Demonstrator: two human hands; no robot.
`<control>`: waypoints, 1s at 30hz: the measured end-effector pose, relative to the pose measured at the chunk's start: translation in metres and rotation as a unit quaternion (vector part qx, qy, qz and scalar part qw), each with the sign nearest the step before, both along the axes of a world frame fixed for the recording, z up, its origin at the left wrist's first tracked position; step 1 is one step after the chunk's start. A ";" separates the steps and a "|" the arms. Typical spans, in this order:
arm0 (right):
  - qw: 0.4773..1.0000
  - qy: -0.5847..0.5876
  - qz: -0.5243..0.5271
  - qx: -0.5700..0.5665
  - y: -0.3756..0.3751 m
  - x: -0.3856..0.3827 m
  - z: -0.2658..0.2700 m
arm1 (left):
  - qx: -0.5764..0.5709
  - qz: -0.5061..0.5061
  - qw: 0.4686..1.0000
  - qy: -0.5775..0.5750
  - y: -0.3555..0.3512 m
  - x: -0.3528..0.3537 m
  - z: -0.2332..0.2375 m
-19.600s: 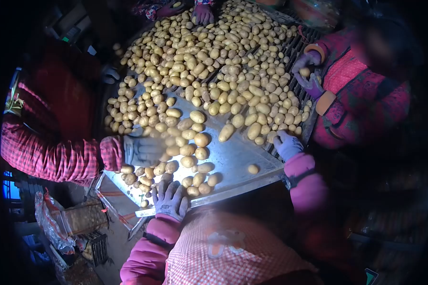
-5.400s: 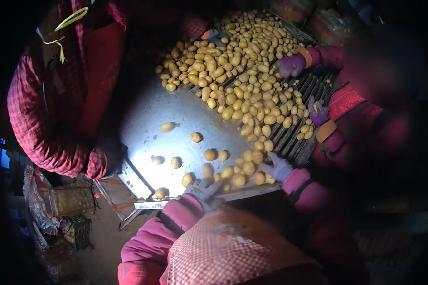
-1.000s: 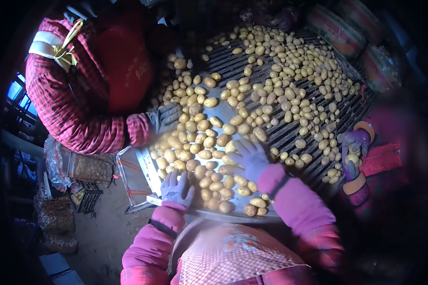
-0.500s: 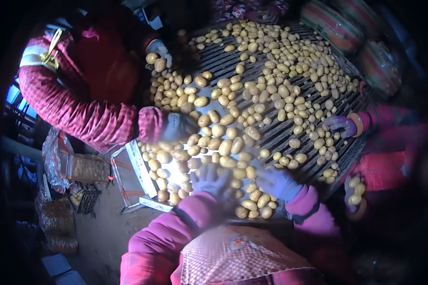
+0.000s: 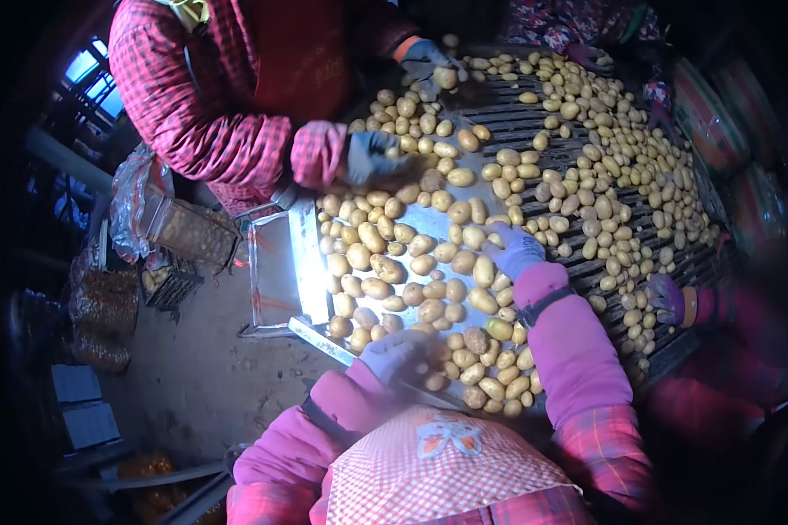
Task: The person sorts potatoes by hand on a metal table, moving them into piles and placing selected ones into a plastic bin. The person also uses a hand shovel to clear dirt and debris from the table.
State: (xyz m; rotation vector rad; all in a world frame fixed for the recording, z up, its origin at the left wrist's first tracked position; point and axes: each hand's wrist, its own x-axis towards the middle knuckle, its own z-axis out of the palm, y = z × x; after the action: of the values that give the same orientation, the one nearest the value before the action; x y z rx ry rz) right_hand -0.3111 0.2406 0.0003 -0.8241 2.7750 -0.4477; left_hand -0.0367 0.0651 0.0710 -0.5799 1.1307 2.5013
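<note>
The potatoes [image 5: 387, 269] lie loose over the metal surface [image 5: 306, 262], thickest between the person's hands, and run on across the dark slats [image 5: 510, 118] to the far right. The left hand [image 5: 392, 357] is at the near edge, beside the nearest potatoes; it is blurred, so whether it grips one I cannot tell. The right hand [image 5: 515, 251] lies farther in, its fingers against potatoes at the slats' edge; I cannot tell if they close on any.

A broad sweep could push potatoes over the low near rim [image 5: 324, 339], down to the floor [image 5: 228, 376]. Hurried picking in so tight a spread might let a bad one pass unseen.

At far left, a co-worker's blurred glove [image 5: 372, 159] works low over the same potatoes, so reaches there could collide; that person's other glove [image 5: 431, 66] holds a potato. Another co-worker's glove [image 5: 665, 299] is at the right edge. An open frame [image 5: 271, 271] stands just left of the surface, a crate [image 5: 171, 284] beyond it.
</note>
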 end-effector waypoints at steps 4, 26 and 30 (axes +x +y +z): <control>0.961 -0.152 -0.090 -0.213 -0.002 0.052 0.070 | 0.061 0.035 0.997 -0.042 -0.009 -0.011 0.024; 0.995 0.055 -0.059 0.057 0.075 0.023 -0.002 | 0.246 0.008 0.965 -0.095 0.018 -0.034 -0.010; 0.978 0.036 -0.025 -0.205 0.063 0.056 0.016 | 0.518 0.053 0.853 -0.028 0.007 -0.033 -0.033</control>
State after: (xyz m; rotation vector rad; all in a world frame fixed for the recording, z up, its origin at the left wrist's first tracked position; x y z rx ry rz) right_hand -0.2547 0.3035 0.0165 -0.8676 2.8145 -1.0432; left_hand -0.0698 0.0721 0.0382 -0.3693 -0.3653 2.6631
